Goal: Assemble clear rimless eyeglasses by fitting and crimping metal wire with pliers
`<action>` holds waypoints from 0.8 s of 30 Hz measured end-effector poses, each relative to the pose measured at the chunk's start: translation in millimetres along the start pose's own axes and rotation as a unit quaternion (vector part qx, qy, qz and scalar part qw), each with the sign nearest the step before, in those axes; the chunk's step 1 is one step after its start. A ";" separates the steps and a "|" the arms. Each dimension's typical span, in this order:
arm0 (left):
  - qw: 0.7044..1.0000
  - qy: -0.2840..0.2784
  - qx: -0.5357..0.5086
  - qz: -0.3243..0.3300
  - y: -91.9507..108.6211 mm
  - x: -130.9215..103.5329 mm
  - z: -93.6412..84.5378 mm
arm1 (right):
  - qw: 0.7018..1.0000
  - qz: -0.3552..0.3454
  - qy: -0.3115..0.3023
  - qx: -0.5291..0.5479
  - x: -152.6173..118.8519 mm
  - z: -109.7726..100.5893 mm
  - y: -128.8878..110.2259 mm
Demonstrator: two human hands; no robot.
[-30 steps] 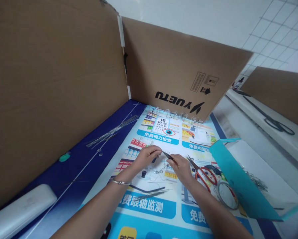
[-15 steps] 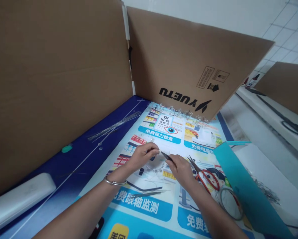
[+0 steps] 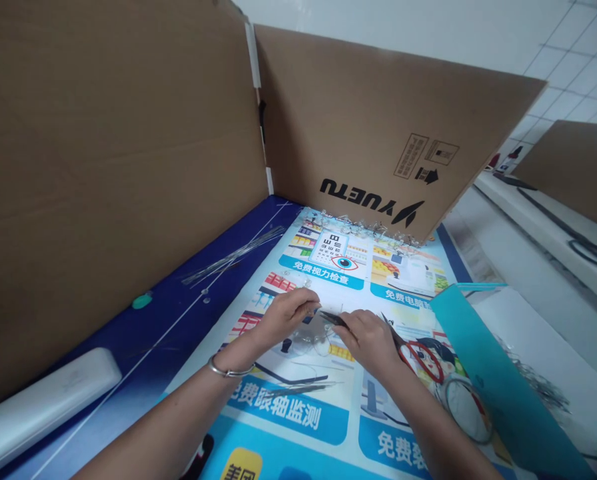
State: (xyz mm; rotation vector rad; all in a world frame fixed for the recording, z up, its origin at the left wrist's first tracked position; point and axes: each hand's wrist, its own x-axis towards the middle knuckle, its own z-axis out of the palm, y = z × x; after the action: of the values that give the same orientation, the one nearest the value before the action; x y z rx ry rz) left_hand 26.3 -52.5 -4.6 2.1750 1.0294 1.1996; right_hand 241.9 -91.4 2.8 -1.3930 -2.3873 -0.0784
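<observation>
My left hand (image 3: 289, 315), with a silver bangle (image 3: 228, 368) at the wrist, is pinched on something too small to make out. Facing it, my right hand (image 3: 371, 339) is closed around dark pliers (image 3: 334, 319), whose tip points at the left fingertips. Below the hands, thin wire and clear beads (image 3: 312, 339) lie on the printed mat. Red-handled scissors (image 3: 423, 360) lie just right of my right hand, partly behind it. A bundle of thin wires (image 3: 303, 389) rests nearer to me.
Cardboard panels (image 3: 378, 127) stand at the left and back, with clear beaded pieces (image 3: 378, 230) along the base. More wires (image 3: 233, 257) and a green lump (image 3: 141, 301) lie left, near a white case (image 3: 53, 407). At right are a round coil (image 3: 466, 407) and a teal-edged tray (image 3: 503, 373).
My right hand has shifted slightly right and now covers more of the scissors. The pliers lie flatter, their tip close to my left fingertips. The whole view has moved a little.
</observation>
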 end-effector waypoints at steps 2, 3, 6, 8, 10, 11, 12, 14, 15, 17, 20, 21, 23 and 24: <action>1.000 -0.007 0.012 0.007 0.5 0.1 -1.6 | 1.000 0.002 0.000 -0.008 1.0 -5.6 0.5; 1.000 -0.010 0.016 0.011 1.2 0.2 -2.3 | 1.000 0.003 -0.001 -0.009 1.3 -7.5 0.9; 0.999 -0.019 0.020 0.029 4.0 0.7 -3.6 | 1.000 0.004 -0.005 -0.009 1.9 -9.9 1.4; 0.999 -0.025 0.019 0.042 5.5 0.8 -3.6 | 1.000 0.002 -0.009 -0.003 2.0 -10.1 0.9; 0.998 -0.027 0.019 0.049 6.0 0.5 -3.2 | 1.000 -0.005 -0.017 0.002 2.1 -10.4 -0.1; 0.998 -0.027 0.020 0.050 5.9 0.4 -3.0 | 1.000 -0.008 -0.019 0.003 2.2 -10.7 -0.7; 0.998 -0.027 0.022 0.051 5.6 0.2 -2.8 | 1.000 -0.011 -0.021 0.001 2.3 -11.2 -1.4; 0.998 -0.029 0.024 0.054 5.1 0.0 -2.5 | 1.000 -0.013 -0.018 -0.007 2.6 -12.4 -2.7; 0.998 -0.031 0.024 0.056 4.9 -0.2 -2.4 | 1.000 -0.013 -0.016 -0.011 2.7 -13.0 -3.2; 0.997 -0.033 0.024 0.058 4.7 -0.3 -2.3 | 1.000 -0.013 -0.011 -0.016 2.9 -13.9 -3.9; 0.997 -0.036 0.029 0.056 4.8 -0.6 -2.2 | 1.000 -0.016 -0.003 -0.021 3.1 -14.7 -4.5; 0.997 -0.037 0.030 0.054 4.8 -0.6 -2.1 | 1.000 -0.017 -0.001 -0.022 3.1 -14.9 -4.7; 0.997 -0.041 0.030 0.054 4.9 -0.7 -2.2 | 1.000 -0.020 0.002 -0.024 3.2 -15.5 -5.3; 0.997 -0.041 0.029 0.055 4.9 -0.7 -2.2 | 0.999 -0.021 0.000 -0.025 3.3 -15.8 -5.7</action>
State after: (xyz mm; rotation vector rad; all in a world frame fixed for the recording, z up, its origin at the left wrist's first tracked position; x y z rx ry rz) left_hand 26.1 -56.0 -0.4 2.3331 0.9313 1.1303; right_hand 240.2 -95.3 19.4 -1.3651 -2.4297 -0.1513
